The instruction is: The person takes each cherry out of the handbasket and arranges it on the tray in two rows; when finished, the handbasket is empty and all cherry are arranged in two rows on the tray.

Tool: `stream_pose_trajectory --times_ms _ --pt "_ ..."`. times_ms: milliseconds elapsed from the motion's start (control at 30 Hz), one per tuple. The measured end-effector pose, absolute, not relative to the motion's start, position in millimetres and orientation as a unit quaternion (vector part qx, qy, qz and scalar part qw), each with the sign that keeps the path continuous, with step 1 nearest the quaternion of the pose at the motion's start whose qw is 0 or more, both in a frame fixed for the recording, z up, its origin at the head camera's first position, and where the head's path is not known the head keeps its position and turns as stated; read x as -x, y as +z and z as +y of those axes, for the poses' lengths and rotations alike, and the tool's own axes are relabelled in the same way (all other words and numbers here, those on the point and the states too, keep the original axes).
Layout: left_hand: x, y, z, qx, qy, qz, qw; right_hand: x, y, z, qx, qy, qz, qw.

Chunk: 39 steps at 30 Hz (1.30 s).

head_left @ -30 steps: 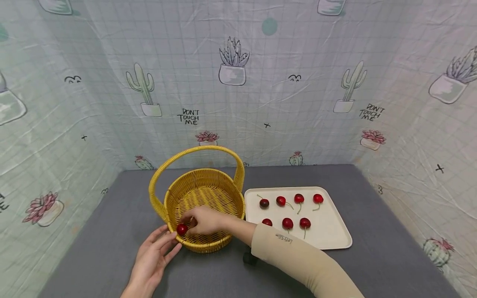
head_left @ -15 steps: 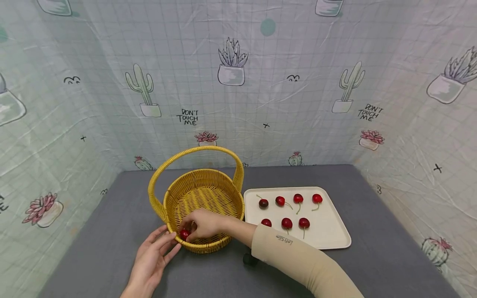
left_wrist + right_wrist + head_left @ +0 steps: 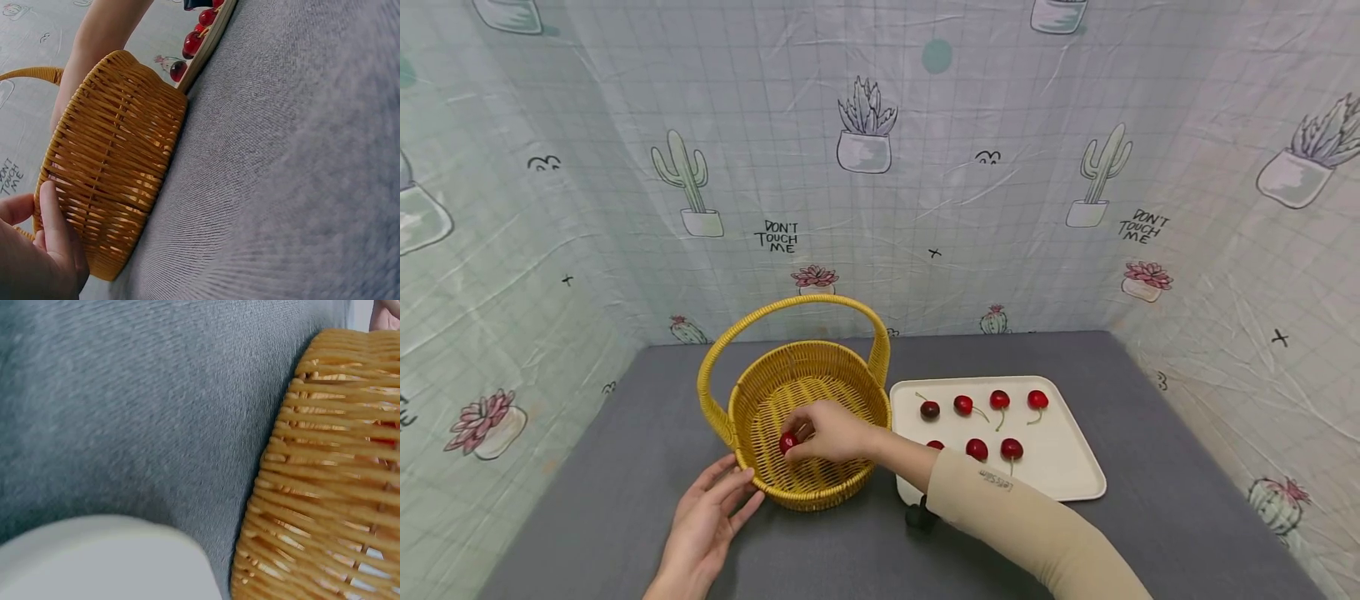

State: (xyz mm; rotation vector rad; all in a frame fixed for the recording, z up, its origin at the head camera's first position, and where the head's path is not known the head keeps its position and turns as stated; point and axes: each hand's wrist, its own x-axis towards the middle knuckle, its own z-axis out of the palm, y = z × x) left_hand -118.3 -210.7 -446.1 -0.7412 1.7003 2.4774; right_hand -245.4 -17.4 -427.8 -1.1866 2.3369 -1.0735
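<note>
A yellow wicker basket (image 3: 808, 500) with a tall arched handle stands left of centre in the head view. Inside it, my right hand (image 3: 827, 431) pinches a dark red cherry (image 3: 787, 442) between thumb and fingertips, low over the woven bottom. At the near left rim my left hand (image 3: 703, 512) holds the basket. In the left wrist view, one fingertip of the left hand (image 3: 53, 231) lies along the outer wall and another sits at the rim. The right wrist view shows the basket wall (image 3: 325, 487) close up, a bit of red glinting through the weave; the right hand is hidden there.
A cream tray (image 3: 1052, 475) lies right of the basket with several stemmed cherries (image 3: 976, 450) in two rows. My right forearm passes over its near left corner, a black object (image 3: 920, 517) beneath it. Patterned cloth (image 3: 880, 217) walls the grey table on three sides.
My right hand has carried the cherry from the near left rim down into the basket, then rightward and toward its middle. The left hand stays at the rim.
</note>
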Motion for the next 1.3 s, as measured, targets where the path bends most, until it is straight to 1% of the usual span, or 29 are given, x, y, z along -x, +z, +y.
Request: stream_pose_trajectory --times_ms 167,367,667,833,1100,1300 --pt "117.8 -446.1 -210.2 0.241 0.801 0.548 0.025 245.9 -423.7 -8.9 0.391 -0.422 0.805 0.146" --pt "118.2 -446.5 -210.8 0.242 0.802 0.545 0.024 243.5 -416.5 0.6 0.410 -0.441 0.787 0.133" --pt "119.2 -446.8 -212.2 0.240 0.805 0.541 0.026 241.8 -407.1 18.6 0.384 -0.472 0.781 0.141" --pt "119.4 -446.6 -212.4 0.242 0.806 0.540 0.027 241.6 -403.6 32.0 0.383 -0.474 0.781 0.135" --pt "118.7 -446.4 -212.4 0.242 0.805 0.540 0.031 238.0 -394.3 52.0 0.358 -0.488 0.786 0.128" --pt "117.9 -445.8 -212.4 0.240 0.808 0.537 0.032 236.2 -389.4 65.6 0.362 -0.505 0.773 0.126"
